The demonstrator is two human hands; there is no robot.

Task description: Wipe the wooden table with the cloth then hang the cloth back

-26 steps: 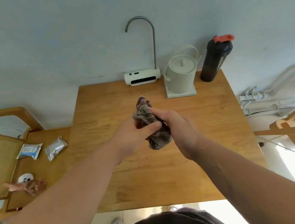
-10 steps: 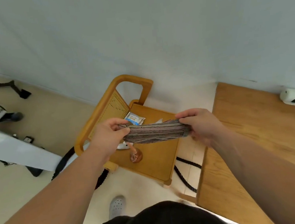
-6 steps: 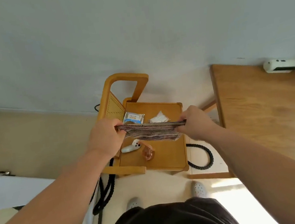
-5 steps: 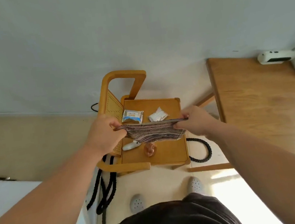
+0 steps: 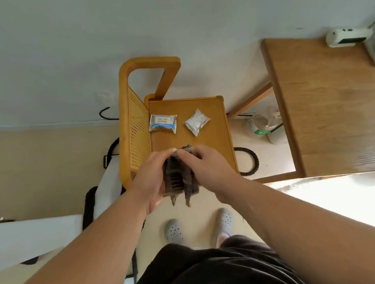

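The cloth (image 5: 178, 180) was folded into a narrow striped strip, held above the near edge of the small wooden cart (image 5: 215, 143). The left hand (image 5: 150, 181) cupped its left side and the right hand (image 5: 206, 170) pinched its far top edge, the two hands close together. To hang it well, the fold probably wanted draping evenly over a rail, tails matched. Its long axis ran far to near, loose ends pointing down at the floor. The wooden table (image 5: 343, 111) stood to the right.
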